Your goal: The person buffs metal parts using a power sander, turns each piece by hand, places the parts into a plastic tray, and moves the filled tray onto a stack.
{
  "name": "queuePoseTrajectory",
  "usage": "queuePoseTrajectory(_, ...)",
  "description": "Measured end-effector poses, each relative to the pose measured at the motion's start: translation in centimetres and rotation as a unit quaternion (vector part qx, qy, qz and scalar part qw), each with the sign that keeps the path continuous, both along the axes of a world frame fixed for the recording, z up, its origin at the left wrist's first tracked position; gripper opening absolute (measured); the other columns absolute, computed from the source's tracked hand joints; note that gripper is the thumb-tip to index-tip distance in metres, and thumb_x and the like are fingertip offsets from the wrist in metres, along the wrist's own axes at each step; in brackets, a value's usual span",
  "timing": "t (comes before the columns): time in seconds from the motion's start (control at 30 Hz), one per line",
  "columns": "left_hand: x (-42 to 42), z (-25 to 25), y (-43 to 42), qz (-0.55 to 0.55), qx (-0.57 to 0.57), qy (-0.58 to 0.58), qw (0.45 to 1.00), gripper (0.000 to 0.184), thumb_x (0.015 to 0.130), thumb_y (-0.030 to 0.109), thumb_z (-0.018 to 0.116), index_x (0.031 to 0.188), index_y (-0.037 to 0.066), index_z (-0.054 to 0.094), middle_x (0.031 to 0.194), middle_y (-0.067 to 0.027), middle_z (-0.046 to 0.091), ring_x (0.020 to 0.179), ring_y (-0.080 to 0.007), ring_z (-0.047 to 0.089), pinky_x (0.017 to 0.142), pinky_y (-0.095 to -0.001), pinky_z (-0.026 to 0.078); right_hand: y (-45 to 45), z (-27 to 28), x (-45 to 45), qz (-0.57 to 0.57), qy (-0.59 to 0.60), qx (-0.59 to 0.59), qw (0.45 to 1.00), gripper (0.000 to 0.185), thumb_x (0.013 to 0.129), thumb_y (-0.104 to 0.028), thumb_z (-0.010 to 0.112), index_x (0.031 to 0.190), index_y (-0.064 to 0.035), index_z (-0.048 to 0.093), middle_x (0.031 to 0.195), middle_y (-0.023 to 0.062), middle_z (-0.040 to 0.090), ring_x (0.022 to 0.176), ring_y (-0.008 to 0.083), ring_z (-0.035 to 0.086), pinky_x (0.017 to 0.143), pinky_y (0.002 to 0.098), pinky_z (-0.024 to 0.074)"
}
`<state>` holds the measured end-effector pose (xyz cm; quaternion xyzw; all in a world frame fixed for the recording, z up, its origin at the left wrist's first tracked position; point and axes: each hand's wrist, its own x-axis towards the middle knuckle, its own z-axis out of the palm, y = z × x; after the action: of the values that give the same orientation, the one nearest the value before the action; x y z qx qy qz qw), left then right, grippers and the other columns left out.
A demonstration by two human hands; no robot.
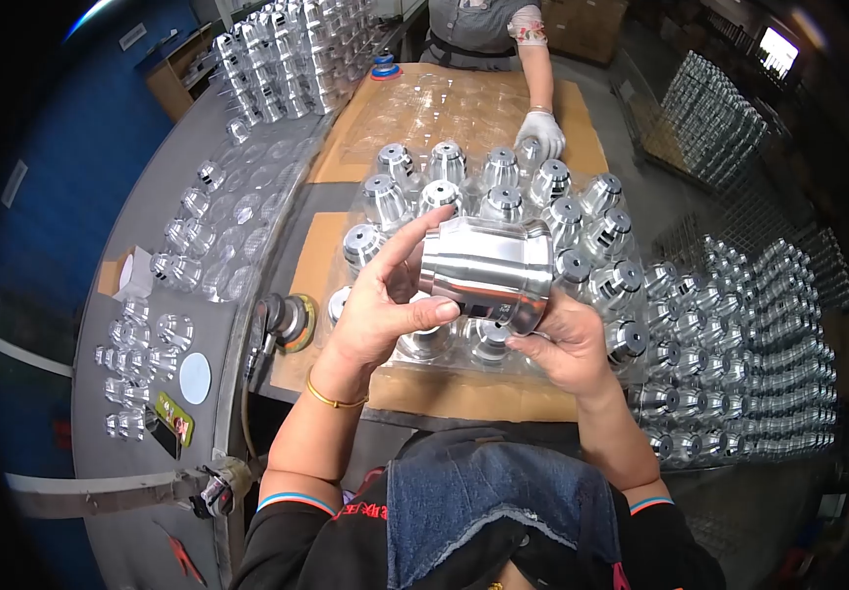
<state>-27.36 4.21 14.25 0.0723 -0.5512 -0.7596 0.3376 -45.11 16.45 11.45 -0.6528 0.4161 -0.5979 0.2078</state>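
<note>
A shiny metal housing (pixel 488 261) lies on its side in the air between my hands. My left hand (pixel 390 300) grips its left end, with the thumb along the lower edge and a finger on top. Around the right end, my right hand (pixel 567 339) is closed, its thumb near the lower rim; part of that hand is behind the metal. Under and beyond the housing, rows of similar metal parts (pixel 444 160) stand in a clear plastic tray (pixel 346 261) on brown cardboard (pixel 434 393).
Across the table a co-worker's gloved hand (pixel 540 133) touches a metal part. A sander (pixel 287 320) is left of the tray. Stacked parts stand at the right (pixel 739 364) and back left (pixel 282 59). A red-handled tool (pixel 185 560) lies lower left.
</note>
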Motion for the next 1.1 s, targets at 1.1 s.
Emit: queuePoseTrajectory(1.1,-23.4,-9.6,11.7,-0.025,-0.712,-0.32,0.624,0.074,0.058,0.036,0.076,0.123,0.018,0.046,0.107,-0.0159,0.055,0.097,-0.033,0.056,0.091,-0.0516,0.035,15.9,-4.9,-14.1,-0.369,-0.348,0.089,0.857,0.019,0.083,-0.003,0.061,0.101,0.0031,0.062,0.095,0.012,0.065,0.091,0.0162,0.062,0.084,0.0263,0.0468)
